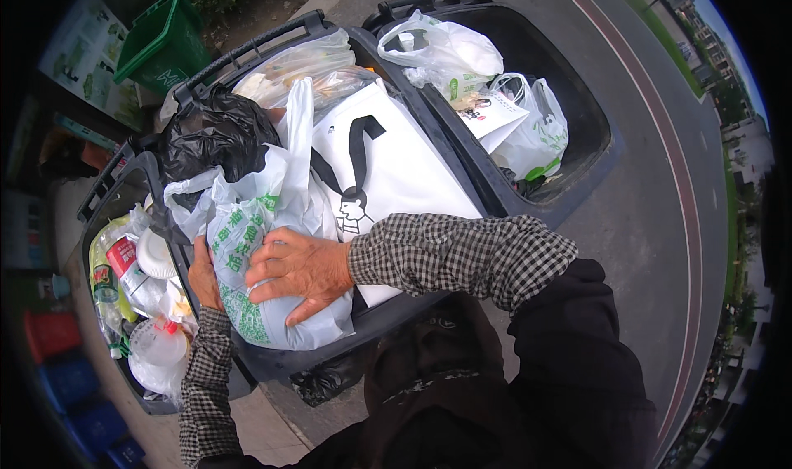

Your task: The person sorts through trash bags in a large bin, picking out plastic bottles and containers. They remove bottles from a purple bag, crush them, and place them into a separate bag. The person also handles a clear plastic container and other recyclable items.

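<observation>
A full white plastic bag with green print [239, 246] lies at the near edge of the middle bin. My right hand [301, 271] presses over its front, fingers bent into the plastic. At the bag's left side my left hand [204, 279] grips it, its fingertips partly hidden. Behind the bag is a crumpled black garbage bag [216, 135]. To the right, a large white carrier bag with black handles and a line drawing [396, 155] fills much of the same bin. Clear plastic bags of waste [301, 69] sit at its far end.
The dark right bin [569, 65] holds white plastic bags [450, 52] and a printed paper bag. In the left bin [140, 399] lie bottles, a round white lid [157, 254] and clear containers. A green bin [161, 44] stands far left; blue bins [70, 382] stand lower left.
</observation>
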`<state>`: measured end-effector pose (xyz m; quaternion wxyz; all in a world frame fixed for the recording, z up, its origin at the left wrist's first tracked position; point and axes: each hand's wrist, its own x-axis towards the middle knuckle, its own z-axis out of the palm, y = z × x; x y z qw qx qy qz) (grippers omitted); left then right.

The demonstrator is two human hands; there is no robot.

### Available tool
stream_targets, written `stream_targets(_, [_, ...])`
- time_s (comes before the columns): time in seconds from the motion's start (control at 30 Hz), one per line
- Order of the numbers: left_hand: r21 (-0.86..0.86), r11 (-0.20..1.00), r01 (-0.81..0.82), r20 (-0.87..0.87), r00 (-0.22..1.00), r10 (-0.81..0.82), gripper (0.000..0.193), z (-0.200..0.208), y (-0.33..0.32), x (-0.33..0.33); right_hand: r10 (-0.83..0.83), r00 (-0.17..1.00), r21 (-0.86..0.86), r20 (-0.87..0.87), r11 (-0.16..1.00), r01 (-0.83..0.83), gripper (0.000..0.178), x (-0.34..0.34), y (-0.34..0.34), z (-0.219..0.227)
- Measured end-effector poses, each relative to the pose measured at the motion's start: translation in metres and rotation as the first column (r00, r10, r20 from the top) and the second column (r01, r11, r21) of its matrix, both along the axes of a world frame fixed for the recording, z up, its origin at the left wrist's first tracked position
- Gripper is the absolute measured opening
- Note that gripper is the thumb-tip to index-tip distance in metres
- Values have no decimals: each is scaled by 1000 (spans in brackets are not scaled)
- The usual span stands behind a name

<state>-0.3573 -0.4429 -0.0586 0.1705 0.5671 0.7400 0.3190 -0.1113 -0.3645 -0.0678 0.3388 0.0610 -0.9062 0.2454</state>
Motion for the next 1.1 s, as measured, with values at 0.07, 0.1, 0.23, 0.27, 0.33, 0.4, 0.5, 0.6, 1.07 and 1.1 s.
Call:
stream_targets(0.07, [28,999,30,-39,999,-29,33,2,3,-7,-7,999,-2,-40,1000,7,64,1,1,-1])
stream_targets(0.1, [37,998,48,-54,997,-46,33,0,5,-10,-15,999,-1,-41,1000,15,64,3,0,-1])
stream_targets(0.23, [70,991,113,-109,988,-105,35,-14,10,-21,-29,999,6,-29,1000,29,60,7,-5,0])
stream_targets(0.27, [102,988,116,-168,981,-98,37,-20,4,-23,-28,999,9,-22,1000,28,58,7,-6,1])
stream_targets(0.33, [52,996,74,-161,985,-65,38,-25,1,-29,-22,999,11,-24,1000,22,58,7,-7,3])
stream_targets(0.4, [99,992,75,-211,976,-53,34,-39,3,-37,-24,999,18,-26,1000,24,58,7,-5,5])
stream_targets(0.5, [50,997,50,-189,981,-40,29,-38,9,-41,-28,999,11,-42,1000,28,58,9,-5,3])
stream_targets(0.6, [179,982,66,34,997,-73,26,-31,-1,-47,-18,997,5,-74,1000,19,57,14,-6,7])
stream_targets(1.07, [-427,784,450,840,518,160,33,86,-186,266,103,995,-158,7,982,-101,45,135,14,62])
stream_targets(1.1, [-455,717,527,858,476,194,35,50,-190,296,112,993,-168,-21,979,-114,44,161,18,69])
